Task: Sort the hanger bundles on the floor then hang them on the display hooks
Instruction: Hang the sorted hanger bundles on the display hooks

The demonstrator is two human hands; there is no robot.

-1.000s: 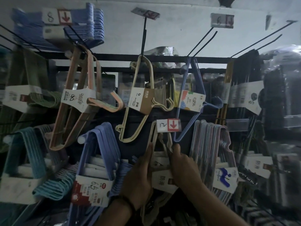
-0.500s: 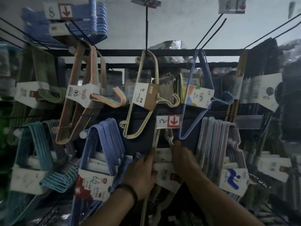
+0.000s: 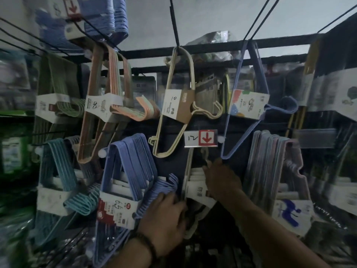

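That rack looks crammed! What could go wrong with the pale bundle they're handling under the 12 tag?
1. The cream bundle sits just under the 12 tag, but whether it is seated on its hook is hidden. If the right hand and left hand let go early, it might drop.
2. The blue bundle crowds its left side with its hooks, which could snag or get knocked.
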